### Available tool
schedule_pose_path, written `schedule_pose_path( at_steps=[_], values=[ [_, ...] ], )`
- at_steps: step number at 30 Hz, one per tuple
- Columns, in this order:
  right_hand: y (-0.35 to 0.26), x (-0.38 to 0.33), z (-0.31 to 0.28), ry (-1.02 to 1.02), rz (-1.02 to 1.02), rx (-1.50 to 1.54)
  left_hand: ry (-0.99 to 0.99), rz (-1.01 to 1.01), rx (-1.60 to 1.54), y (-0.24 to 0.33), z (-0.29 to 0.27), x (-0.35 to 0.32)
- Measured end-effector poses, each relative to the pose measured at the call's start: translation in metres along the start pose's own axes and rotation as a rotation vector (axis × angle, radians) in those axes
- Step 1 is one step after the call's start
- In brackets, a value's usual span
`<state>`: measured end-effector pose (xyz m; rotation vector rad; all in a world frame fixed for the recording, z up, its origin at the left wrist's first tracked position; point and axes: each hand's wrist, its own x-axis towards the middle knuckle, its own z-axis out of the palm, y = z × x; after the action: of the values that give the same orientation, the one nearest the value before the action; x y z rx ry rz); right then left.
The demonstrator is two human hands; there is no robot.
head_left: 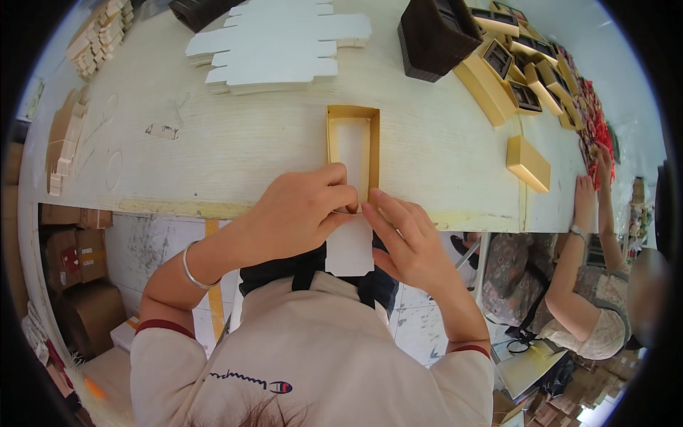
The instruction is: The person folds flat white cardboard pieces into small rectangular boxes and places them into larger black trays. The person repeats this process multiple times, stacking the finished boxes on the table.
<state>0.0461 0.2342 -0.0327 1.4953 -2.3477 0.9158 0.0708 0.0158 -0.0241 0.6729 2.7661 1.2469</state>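
A long, narrow gold cardboard box [374, 146] with a white inside lies at the table's front edge, its far end and long sides standing up. From its near end a white flap [348, 254] hangs over the edge toward my lap. My left hand [313, 203], with a bangle on the wrist, has its fingers curled and pinched at the near left corner, partly inside the box. The fingers of my right hand [409, 238] grip the near right corner, its thumb beside the flap. The curled fingers hide part of the near end.
Stacked flat white box blanks [274, 46] lie ahead, near a dark brown container [435, 39]. Several gold boxes with dark inserts [525, 96] are piled at the far right; one gold box [528, 164] lies apart. A co-worker [590, 299] works at the right. Cartons [89, 256] stand lower left.
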Motion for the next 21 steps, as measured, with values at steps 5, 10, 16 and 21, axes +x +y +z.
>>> schedule_pose_path(
  at_steps=[5,10,16,21],
  values=[
    [0.015,0.007,0.016,0.149,0.159,0.407,-0.174,-0.069,-0.427,-0.006,-0.022,0.001],
    [0.002,0.019,0.02,0.216,0.48,0.732,-0.047,-0.161,-0.439,-0.005,-0.01,-0.003],
    [-0.002,0.02,0.021,0.238,0.043,-0.257,0.266,0.03,-0.022,0.006,0.008,-0.01],
    [-0.003,0.025,0.017,-0.04,0.01,-0.297,0.316,0.093,0.251,0.001,0.021,-0.019]
  ],
)
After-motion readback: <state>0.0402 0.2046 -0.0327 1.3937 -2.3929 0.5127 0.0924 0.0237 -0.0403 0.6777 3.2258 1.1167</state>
